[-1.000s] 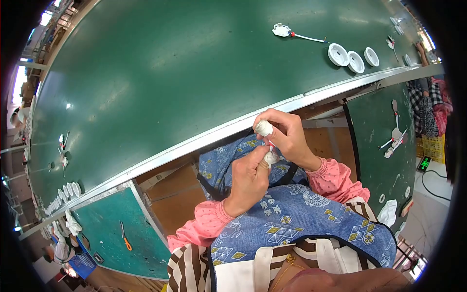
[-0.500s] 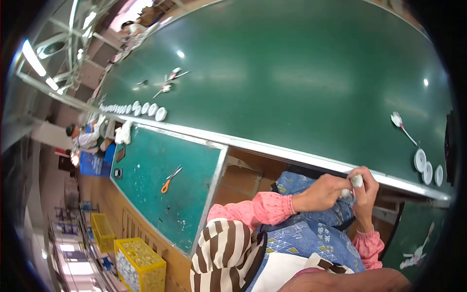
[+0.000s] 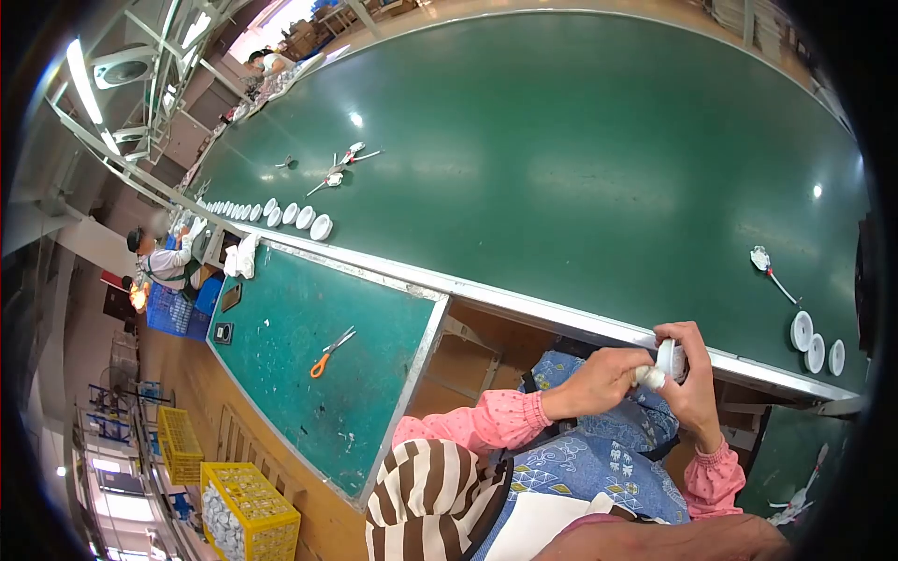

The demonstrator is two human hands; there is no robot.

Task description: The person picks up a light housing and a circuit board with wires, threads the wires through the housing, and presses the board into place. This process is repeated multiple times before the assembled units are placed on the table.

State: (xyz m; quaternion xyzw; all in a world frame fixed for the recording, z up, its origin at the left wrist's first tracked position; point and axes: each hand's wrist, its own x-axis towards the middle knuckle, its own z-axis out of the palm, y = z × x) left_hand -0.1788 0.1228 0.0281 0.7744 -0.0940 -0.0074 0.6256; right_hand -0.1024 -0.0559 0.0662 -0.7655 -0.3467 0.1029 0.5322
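Observation:
My left hand [image 3: 603, 377] and my right hand [image 3: 687, 379] meet over my lap, just below the metal edge [image 3: 524, 304] of the long green belt. Together they hold a small white round part [image 3: 666, 360]; the left fingertips, wrapped in white tape, press on its left side, and the right fingers curl around it. I wear pink sleeves and a blue patterned apron [image 3: 580, 458].
A teal side table [image 3: 281, 374] at the left carries orange-handled scissors [image 3: 329, 350]. On the belt lie three white caps [image 3: 814, 351] and a white part with a red wire [image 3: 769, 265] at the right, and a row of white caps [image 3: 281, 213] farther left. Yellow crates [image 3: 248, 510] stand below; a person sits at far left.
The view swung left from the first frame. In the last half second my hands shifted slightly left along the belt edge, still joined on the white part.

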